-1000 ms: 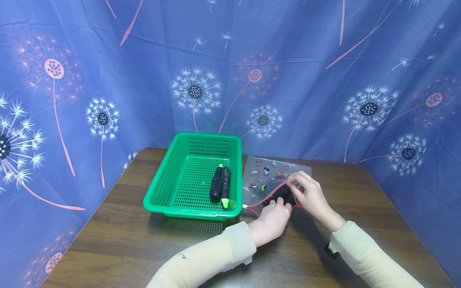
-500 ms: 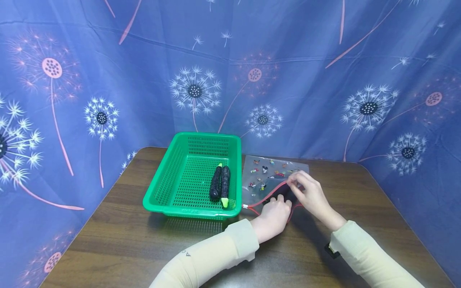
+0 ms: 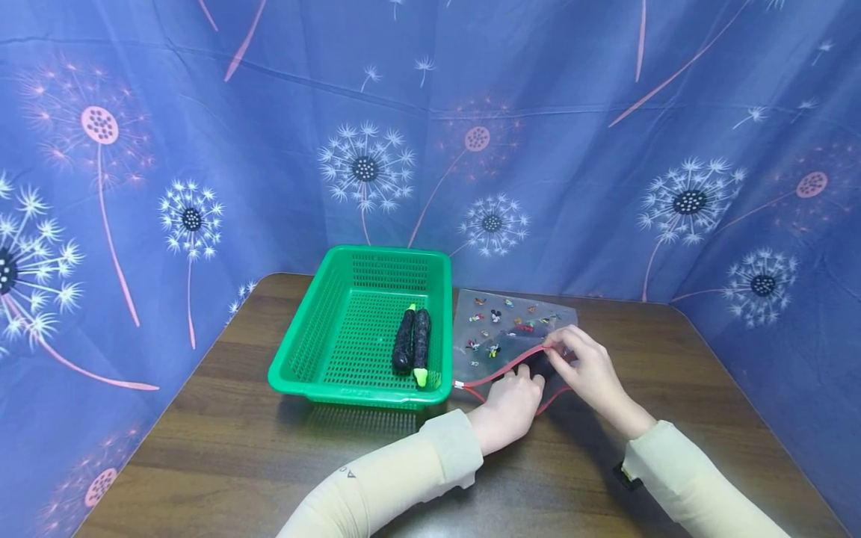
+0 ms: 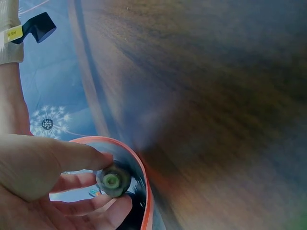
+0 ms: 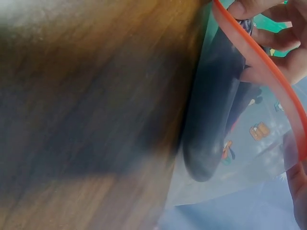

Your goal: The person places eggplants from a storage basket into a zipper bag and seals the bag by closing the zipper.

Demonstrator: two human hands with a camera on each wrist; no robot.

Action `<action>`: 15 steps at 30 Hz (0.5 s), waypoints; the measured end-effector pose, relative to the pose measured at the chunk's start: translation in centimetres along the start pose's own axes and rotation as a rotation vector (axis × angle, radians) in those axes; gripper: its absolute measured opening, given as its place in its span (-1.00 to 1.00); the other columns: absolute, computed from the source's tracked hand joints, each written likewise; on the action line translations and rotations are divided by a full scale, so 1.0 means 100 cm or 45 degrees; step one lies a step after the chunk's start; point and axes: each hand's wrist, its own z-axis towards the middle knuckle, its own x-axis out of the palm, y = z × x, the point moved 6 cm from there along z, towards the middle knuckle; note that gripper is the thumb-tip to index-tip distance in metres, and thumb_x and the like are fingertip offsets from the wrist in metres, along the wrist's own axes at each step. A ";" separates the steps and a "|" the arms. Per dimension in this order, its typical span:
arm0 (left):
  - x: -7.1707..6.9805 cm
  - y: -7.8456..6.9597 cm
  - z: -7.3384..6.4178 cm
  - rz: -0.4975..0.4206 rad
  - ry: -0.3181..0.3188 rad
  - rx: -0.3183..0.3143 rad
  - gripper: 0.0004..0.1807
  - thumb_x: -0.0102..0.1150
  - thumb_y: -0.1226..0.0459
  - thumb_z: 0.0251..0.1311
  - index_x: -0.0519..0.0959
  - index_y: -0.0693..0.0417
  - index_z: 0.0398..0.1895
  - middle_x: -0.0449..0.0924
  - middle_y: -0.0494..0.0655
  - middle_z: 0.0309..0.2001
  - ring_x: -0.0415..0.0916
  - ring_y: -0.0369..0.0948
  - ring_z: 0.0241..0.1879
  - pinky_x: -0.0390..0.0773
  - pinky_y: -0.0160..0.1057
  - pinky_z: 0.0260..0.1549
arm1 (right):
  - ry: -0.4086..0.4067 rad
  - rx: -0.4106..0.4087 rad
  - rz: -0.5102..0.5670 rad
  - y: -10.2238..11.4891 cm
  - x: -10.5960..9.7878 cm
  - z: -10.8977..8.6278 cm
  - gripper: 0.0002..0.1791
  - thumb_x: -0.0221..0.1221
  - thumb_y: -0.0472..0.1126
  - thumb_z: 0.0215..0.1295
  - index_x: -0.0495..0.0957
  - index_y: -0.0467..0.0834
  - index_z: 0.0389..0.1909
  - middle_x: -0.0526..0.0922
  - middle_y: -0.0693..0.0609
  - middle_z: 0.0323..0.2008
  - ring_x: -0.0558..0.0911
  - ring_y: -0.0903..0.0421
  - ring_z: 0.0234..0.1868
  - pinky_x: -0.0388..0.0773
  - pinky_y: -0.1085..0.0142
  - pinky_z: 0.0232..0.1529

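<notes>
A clear zip bag (image 3: 480, 325) with red edging and small cartoon prints lies right of the basket, its mouth open toward me. My left hand (image 3: 509, 407) reaches into that mouth, thumb and fingers round the green-tipped end of an eggplant (image 4: 114, 181). Through the plastic in the right wrist view, the long dark eggplant (image 5: 211, 105) lies inside, with another dark shape beside it. My right hand (image 3: 588, 371) pinches the upper red edge near its right end and holds it raised. Left fingers hide part of the mouth in the head view.
A green slotted basket (image 3: 373, 394) stands left of the bag, close against it. Two more eggplants (image 3: 421, 344) lie side by side along its right wall. The brown wooden table (image 3: 222, 418) ends at a blue dandelion-print cloth (image 3: 269, 172) behind.
My right hand has shifted slightly right and down with the red edge, stretching the bag's mouth wider. The left hand stays nearly in place at the mouth. The basket has not moved.
</notes>
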 end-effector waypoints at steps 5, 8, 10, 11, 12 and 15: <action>0.002 0.001 0.001 -0.013 0.025 -0.004 -0.79 0.26 0.15 0.09 0.49 -0.11 -0.23 0.49 -0.14 -0.25 0.51 -0.25 -0.41 0.53 -0.31 -0.55 | -0.004 -0.009 0.022 0.000 -0.002 -0.003 -0.69 0.29 -0.54 -0.08 0.56 -0.09 -0.38 0.58 0.13 -0.36 0.49 0.35 -0.41 0.51 0.46 -0.46; 0.002 0.000 0.001 -0.006 0.049 -0.012 -0.80 0.25 0.14 0.10 0.49 -0.12 -0.22 0.49 -0.15 -0.24 0.52 -0.26 -0.40 0.53 -0.31 -0.53 | -0.011 -0.020 0.029 0.000 -0.003 -0.003 -0.69 0.30 -0.54 -0.09 0.57 -0.10 -0.38 0.58 0.13 -0.36 0.48 0.35 -0.41 0.50 0.48 -0.46; 0.002 0.000 0.001 0.003 0.065 -0.017 -0.80 0.24 0.13 0.11 0.49 -0.13 -0.22 0.49 -0.16 -0.24 0.52 -0.26 -0.39 0.53 -0.31 -0.52 | -0.017 -0.024 0.033 0.000 -0.003 -0.004 -0.69 0.30 -0.54 -0.10 0.57 -0.10 -0.39 0.58 0.13 -0.36 0.48 0.36 -0.41 0.48 0.52 -0.44; 0.002 0.000 0.001 0.009 0.072 -0.020 -0.81 0.24 0.12 0.12 0.49 -0.14 -0.22 0.49 -0.17 -0.24 0.52 -0.26 -0.38 0.53 -0.31 -0.51 | -0.020 -0.023 0.035 -0.001 -0.003 -0.004 -0.69 0.30 -0.54 -0.10 0.57 -0.10 -0.39 0.58 0.13 -0.36 0.47 0.36 -0.41 0.48 0.51 -0.44; 0.002 0.000 0.000 0.010 0.078 -0.021 -0.81 0.23 0.12 0.12 0.49 -0.14 -0.22 0.49 -0.17 -0.23 0.52 -0.27 -0.38 0.53 -0.31 -0.51 | -0.021 -0.021 0.037 -0.001 -0.003 -0.005 -0.69 0.30 -0.54 -0.10 0.57 -0.09 -0.39 0.58 0.13 -0.36 0.47 0.36 -0.40 0.48 0.52 -0.44; 0.000 0.000 -0.003 0.025 0.085 -0.011 -0.82 0.21 0.11 0.14 0.49 -0.14 -0.22 0.48 -0.17 -0.23 0.50 -0.27 -0.36 0.52 -0.31 -0.51 | -0.023 -0.016 0.044 -0.002 -0.002 -0.007 -0.69 0.30 -0.54 -0.10 0.58 -0.09 -0.39 0.59 0.10 -0.38 0.47 0.36 -0.40 0.47 0.53 -0.43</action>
